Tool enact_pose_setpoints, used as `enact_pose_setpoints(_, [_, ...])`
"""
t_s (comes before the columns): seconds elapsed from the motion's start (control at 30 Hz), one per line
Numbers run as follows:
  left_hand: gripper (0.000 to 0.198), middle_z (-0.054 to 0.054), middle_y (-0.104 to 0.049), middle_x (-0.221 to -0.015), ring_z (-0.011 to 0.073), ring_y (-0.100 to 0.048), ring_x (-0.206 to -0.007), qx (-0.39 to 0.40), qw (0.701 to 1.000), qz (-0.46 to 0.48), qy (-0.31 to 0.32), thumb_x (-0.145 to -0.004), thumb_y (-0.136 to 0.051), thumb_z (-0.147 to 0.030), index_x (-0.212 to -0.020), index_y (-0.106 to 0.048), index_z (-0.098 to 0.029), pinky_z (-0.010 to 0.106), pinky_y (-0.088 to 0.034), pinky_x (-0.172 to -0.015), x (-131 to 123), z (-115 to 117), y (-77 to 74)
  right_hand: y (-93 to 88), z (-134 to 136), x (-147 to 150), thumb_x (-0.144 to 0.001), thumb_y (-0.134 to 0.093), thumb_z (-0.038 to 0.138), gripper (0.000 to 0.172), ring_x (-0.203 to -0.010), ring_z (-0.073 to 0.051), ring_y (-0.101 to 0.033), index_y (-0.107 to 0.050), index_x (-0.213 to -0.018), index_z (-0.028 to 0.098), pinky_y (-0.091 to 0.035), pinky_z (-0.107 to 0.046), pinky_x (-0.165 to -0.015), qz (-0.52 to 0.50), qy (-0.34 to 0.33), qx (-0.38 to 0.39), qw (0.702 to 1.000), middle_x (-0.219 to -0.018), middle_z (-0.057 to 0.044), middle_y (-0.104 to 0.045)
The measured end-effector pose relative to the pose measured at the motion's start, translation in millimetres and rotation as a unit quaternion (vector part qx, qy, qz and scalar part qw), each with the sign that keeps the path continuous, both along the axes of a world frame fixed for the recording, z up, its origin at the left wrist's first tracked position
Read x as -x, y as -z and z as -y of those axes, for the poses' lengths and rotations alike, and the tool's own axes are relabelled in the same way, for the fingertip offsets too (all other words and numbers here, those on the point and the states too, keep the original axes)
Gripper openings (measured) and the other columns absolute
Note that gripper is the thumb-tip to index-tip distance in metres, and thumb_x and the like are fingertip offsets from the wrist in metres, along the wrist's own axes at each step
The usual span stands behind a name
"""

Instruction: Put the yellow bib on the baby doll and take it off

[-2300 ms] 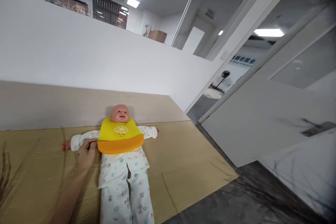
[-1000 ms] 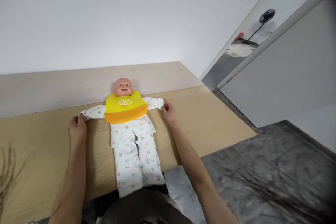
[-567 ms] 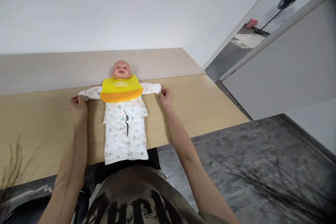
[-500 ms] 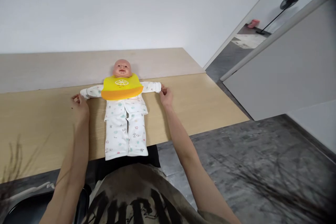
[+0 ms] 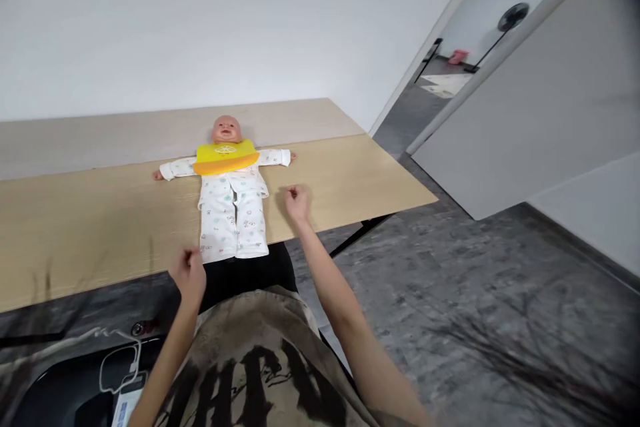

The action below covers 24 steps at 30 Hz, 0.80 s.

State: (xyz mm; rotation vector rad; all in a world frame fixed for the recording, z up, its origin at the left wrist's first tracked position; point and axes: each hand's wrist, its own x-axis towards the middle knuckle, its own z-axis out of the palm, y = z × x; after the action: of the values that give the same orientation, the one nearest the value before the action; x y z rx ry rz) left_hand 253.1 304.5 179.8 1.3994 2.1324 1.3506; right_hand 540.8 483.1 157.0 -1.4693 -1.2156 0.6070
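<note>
A baby doll [image 5: 227,130] lies face up on the table, its head at the back and both arms spread wide. It wears a white patterned top [image 5: 243,180], matching trousers [image 5: 219,230] and a yellow bib [image 5: 225,155] with an orange pocket edge. My left hand [image 5: 188,272] is curled closed at the table's front edge, just left of the trouser cuff, with nothing seen in it. Over the tabletop, right of the doll's trousers and below its outstretched arm, my right hand [image 5: 298,203] is also curled closed, holding nothing visible.
The wooden table [image 5: 350,180] ends at a corner on the right. Behind it stands a white wall. A black chair [image 5: 60,380] at lower left bears a white cable and a small box. A grey door [image 5: 525,93] stands open at right, a fan [image 5: 513,16] beyond.
Both hands have let go of the doll's hands and drawn back toward me, the left one farther. The doll keeps its spread pose. My view has shifted, showing more of the wall's upper part.
</note>
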Motion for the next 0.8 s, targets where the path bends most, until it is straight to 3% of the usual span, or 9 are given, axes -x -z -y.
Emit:
enact_pose_setpoints(0.1, [0.018, 0.008, -0.070, -0.085, 0.0251, -0.069, -0.083, -0.127, 0.976, -0.101, 0.142, -0.089, -0.049, -0.025, -0.073, -0.058, -0.024, 0.043, -0.059, -0.085, -22.4, 41.2, 18.6, -12.4, 4.4, 4.3, -0.088, -0.052, 0.018, 0.015, -0.093, -0.023, -0.067, -0.067, -0.090, 0.017, -0.052, -0.035, -0.093, 0.007, -0.009, 0.036, 0.999, -0.099, -0.012, -0.074])
enact_pose_setpoints(0.2, [0.015, 0.011, -0.076, -0.109, 0.0309, -0.073, -0.104, -0.198, 0.938, -0.195, 0.205, -0.090, -0.058, -0.023, -0.088, -0.072, -0.025, 0.050, -0.060, -0.097, -31.9, 46.7, 36.0, -20.8, 0.8, 8.7, -0.087, -0.055, 0.014, 0.014, -0.090, -0.021, -0.067, -0.067, -0.083, 0.019, -0.053, -0.033, -0.091, 0.025, -0.006, 0.034, 0.999, -0.095, -0.008, -0.076])
enact_pose_setpoints(0.3, [0.034, 0.015, -0.070, -0.135, 0.0355, -0.069, -0.121, -0.214, 0.917, -0.249, 0.225, -0.090, -0.060, -0.016, -0.118, -0.077, -0.026, 0.056, -0.057, -0.106, -33.5, 39.4, 49.8, -21.3, -4.6, 10.6, -0.086, -0.057, 0.012, 0.014, -0.088, -0.020, -0.068, -0.067, -0.081, 0.020, -0.053, -0.031, -0.089, 0.036, 0.002, 0.026, 0.999, -0.092, -0.005, -0.076])
enact_pose_setpoints(0.43, [0.063, 0.016, -0.060, -0.150, 0.0415, -0.062, -0.132, -0.189, 0.906, -0.299, 0.234, -0.089, -0.061, -0.015, -0.150, -0.062, -0.034, 0.063, -0.054, -0.109, -30.6, 38.1, 59.3, -17.0, -6.8, 10.2, -0.088, -0.057, 0.012, 0.015, -0.088, -0.019, -0.069, -0.067, -0.081, 0.021, -0.053, -0.030, -0.088, 0.035, 0.001, 0.021, 0.999, -0.092, -0.005, -0.077])
enact_pose_setpoints(0.6, [0.067, 0.016, -0.062, -0.136, 0.0436, -0.060, -0.133, -0.181, 0.916, -0.292, 0.205, -0.087, -0.063, -0.015, -0.149, -0.064, -0.041, 0.068, -0.050, -0.114, -30.3, 39.8, 60.0, -12.6, -7.0, 7.2, -0.088, -0.056, 0.013, 0.015, -0.088, -0.019, -0.068, -0.067, -0.081, 0.020, -0.052, -0.030, -0.088, 0.034, -0.006, 0.019, 0.999, -0.092, -0.005, -0.077])
enact_pose_setpoints(0.8, [0.069, 0.021, -0.051, -0.153, 0.0503, -0.042, -0.150, -0.139, 0.900, -0.347, 0.224, -0.086, -0.066, -0.013, -0.153, -0.065, -0.029, 0.069, -0.046, -0.117, -37.5, 42.1, 59.3, -11.2, -4.0, 6.3, -0.088, -0.055, 0.015, 0.014, -0.086, -0.019, -0.068, -0.068, -0.084, 0.019, -0.051, -0.029, -0.085, 0.030, -0.016, 0.016, 0.999, -0.092, -0.005, -0.077])
